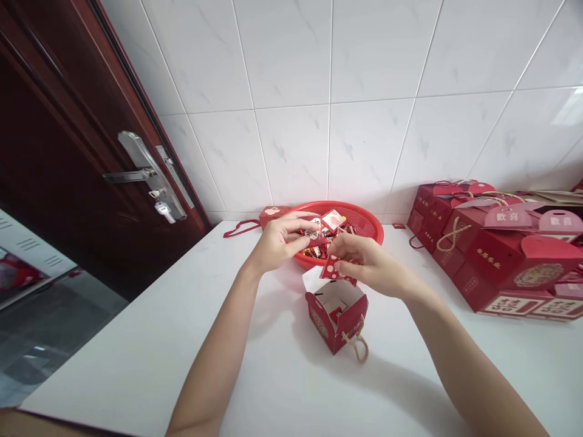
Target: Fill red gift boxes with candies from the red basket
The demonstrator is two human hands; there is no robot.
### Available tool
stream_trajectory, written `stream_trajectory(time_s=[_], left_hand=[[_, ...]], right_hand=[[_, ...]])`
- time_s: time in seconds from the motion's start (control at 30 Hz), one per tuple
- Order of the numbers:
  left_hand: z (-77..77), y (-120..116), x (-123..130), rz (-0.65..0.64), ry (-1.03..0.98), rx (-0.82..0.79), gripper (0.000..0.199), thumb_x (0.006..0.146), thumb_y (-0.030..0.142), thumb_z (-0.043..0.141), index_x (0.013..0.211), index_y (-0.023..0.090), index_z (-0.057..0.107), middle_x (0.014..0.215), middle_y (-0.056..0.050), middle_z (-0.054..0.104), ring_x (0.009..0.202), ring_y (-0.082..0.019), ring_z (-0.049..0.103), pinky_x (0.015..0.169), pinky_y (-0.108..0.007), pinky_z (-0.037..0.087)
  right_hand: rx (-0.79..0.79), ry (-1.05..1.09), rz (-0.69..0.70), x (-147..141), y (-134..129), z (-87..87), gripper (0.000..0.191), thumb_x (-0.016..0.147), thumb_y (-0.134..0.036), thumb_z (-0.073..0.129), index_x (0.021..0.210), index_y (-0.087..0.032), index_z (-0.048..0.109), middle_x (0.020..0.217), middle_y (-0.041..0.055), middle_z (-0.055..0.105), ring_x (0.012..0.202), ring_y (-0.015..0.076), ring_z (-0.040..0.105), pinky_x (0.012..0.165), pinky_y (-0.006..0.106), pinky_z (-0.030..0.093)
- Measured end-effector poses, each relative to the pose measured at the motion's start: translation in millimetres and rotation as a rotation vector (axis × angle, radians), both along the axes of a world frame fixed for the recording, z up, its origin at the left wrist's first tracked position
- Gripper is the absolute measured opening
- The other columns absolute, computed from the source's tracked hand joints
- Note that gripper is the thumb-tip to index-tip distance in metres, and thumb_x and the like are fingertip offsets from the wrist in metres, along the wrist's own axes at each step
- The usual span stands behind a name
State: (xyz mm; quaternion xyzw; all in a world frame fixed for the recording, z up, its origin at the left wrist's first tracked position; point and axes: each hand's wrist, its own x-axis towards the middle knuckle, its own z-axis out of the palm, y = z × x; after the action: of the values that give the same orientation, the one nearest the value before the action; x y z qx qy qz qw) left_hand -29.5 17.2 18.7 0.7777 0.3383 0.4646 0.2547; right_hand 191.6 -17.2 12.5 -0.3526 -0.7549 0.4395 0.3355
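Observation:
My left hand [283, 240] is over the left side of a red plastic basket [376, 229], its fingers closed on a dark red packet [312, 233] with a white print. Wrapped sweets [334, 220] lie inside the basket. My right hand [359, 261] pinches a red packet with white dots [332, 269] at the basket's front rim. Just below that packet, a small red box [348, 321] stands with its top open, a rope handle [361, 349] hanging at its front. A small red piece [336, 314] shows inside the box.
Many red gift boxes [496, 255] with rope handles are stacked at the right. Behind my left hand is another small red box [272, 213] with a red cord [241, 229]. A tiled wall backs the white table [182, 315]; a dark door [68, 121] stands left.

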Motion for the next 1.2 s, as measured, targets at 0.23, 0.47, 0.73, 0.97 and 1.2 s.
stream_trajectory(time_s=[0.23, 0.47, 0.73, 0.97, 1.2], left_hand=[[-0.9, 1.7, -2.6, -0.024, -0.052, -0.085, 0.044, 0.077, 0.020, 0.069, 0.120, 0.019, 0.068, 0.126, -0.010, 0.065, 0.114, -0.025, 0.063, 0.095, -0.039, 0.057], [-1.6, -8.0, 10.2, -0.225, -0.084, -0.293, 0.063, 0.078, 0.018, 0.073, 0.136, 0.027, 0.053, 0.120, -0.008, 0.059, 0.096, -0.019, 0.067, 0.078, -0.033, 0.061], [-1.6, -9.7, 11.1, -0.242, 0.021, -0.343, 0.068, 0.080, 0.021, 0.075, 0.142, 0.027, 0.047, 0.117, -0.008, 0.061, 0.100, -0.021, 0.068, 0.090, -0.039, 0.058], [6.6, -8.0, -9.7, -0.240, 0.330, -0.374, 0.050, 0.085, 0.031, 0.070, 0.133, 0.022, 0.060, 0.110, -0.007, 0.072, 0.104, -0.023, 0.069, 0.092, -0.037, 0.055], [11.1, -11.7, -18.9, -0.171, 0.661, -0.392, 0.032, 0.087, 0.041, 0.063, 0.110, 0.021, 0.071, 0.108, -0.006, 0.075, 0.097, -0.022, 0.069, 0.078, -0.028, 0.053]], right_hand=[[0.084, -0.102, -0.076, 1.4, 5.8, -0.3, 0.010, 0.087, -0.028, 0.060, 0.082, -0.019, 0.062, 0.086, 0.0037, 0.069, 0.080, 0.0184, 0.065, 0.072, 0.032, 0.051], [0.073, 0.129, -0.184, 3.0, 8.5, 3.7, 0.023, 0.086, -0.042, 0.066, 0.094, -0.022, 0.059, 0.089, 0.0044, 0.071, 0.082, 0.0212, 0.068, 0.071, 0.034, 0.054], [0.132, 0.146, -0.189, 0.0, 4.1, 7.5, 0.009, 0.082, -0.028, 0.068, 0.083, -0.019, 0.065, 0.083, 0.0040, 0.072, 0.078, 0.0211, 0.070, 0.073, 0.035, 0.056], [0.126, -0.119, -0.078, 8.3, 1.2, 6.5, 0.005, 0.083, -0.023, 0.063, 0.087, -0.020, 0.065, 0.076, 0.0017, 0.071, 0.070, 0.0179, 0.065, 0.064, 0.031, 0.049], [0.216, -0.487, -0.103, 13.5, -4.5, 10.5, 0.010, 0.087, -0.026, 0.060, 0.082, -0.021, 0.067, 0.078, 0.0025, 0.067, 0.071, 0.0172, 0.059, 0.061, 0.028, 0.041]])
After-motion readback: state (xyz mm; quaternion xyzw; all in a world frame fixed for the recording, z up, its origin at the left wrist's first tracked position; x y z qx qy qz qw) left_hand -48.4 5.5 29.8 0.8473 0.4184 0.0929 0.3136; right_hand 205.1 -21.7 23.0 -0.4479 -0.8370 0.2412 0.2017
